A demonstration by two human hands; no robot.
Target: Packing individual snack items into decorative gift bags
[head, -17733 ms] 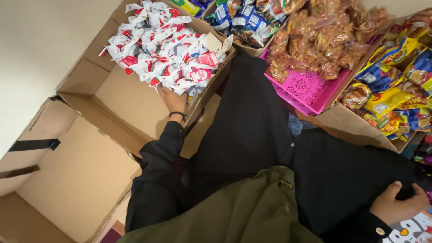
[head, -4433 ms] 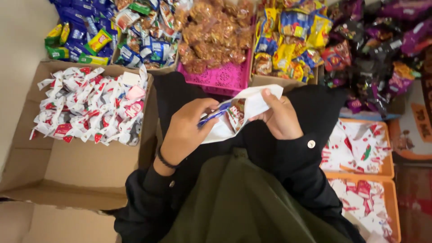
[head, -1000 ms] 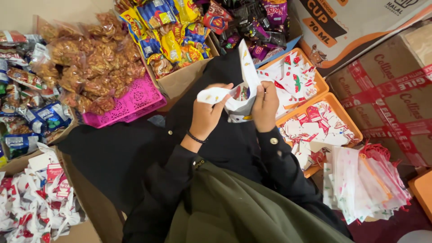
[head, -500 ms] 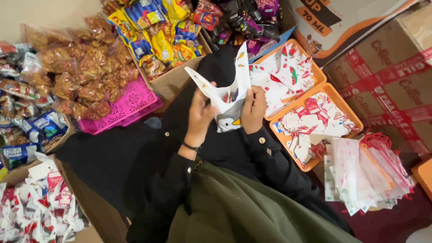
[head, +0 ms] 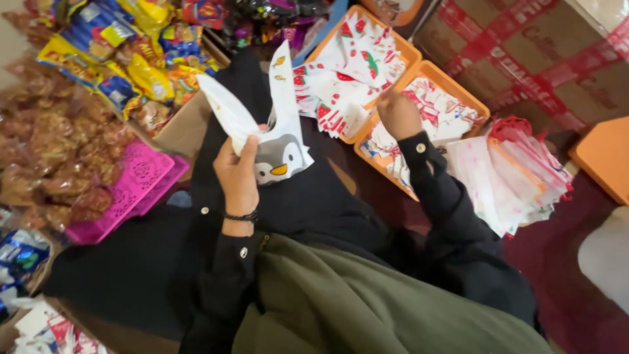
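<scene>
My left hand (head: 238,172) grips a white plastic gift bag (head: 274,139) with a penguin picture, held upright over my black-clothed lap, its two long ears pointing up. My right hand (head: 398,115) is off the bag, reaching right to the nearer orange tray (head: 473,98) of printed white packets, fingers curled over the packets. Whether it grips one is not visible. A second orange tray (head: 401,46) with similar packets lies just beyond it.
A pink basket (head: 134,196) of brown wrapped snacks sits at left. Colourful snack packs (head: 131,59) fill boxes at the top left. A stack of printed plastic bags (head: 517,170) lies at right, beside taped cardboard boxes (head: 524,59) and another orange tray (head: 606,157).
My right hand has let go of the penguin bag and moved right to the nearer orange tray. My left hand alone now holds the bag. The view has swung right.
</scene>
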